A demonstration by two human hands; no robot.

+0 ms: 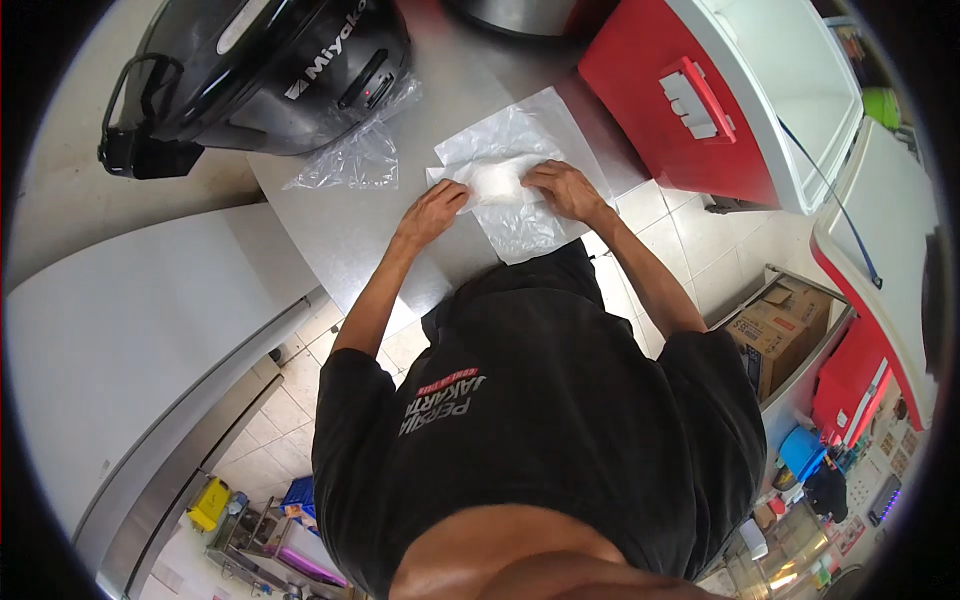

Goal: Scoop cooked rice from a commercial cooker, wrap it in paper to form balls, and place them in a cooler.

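Note:
A compact white bundle (496, 182) lies on a sheet of thin translucent plastic (517, 229). Paler wrapping paper (583, 154) shows under and beside the plastic. What the bundle contains cannot be made out. The fingers of my left hand (433, 214) pinch the wrapper at the bundle's left end. On the opposite end, my right hand (568, 193) grips the wrapper with bent fingers. All of this rests on a stainless steel table (352, 232), close to my body.
A black Miyako rice cooker (300, 82) stands at the upper left, with a clear plastic bag (356, 161) against its base. To the right is a red cooler box (645, 97), its white lid (885, 225) swung open. Cardboard boxes (780, 330) sit lower right; a white-topped counter (150, 322) flanks the left.

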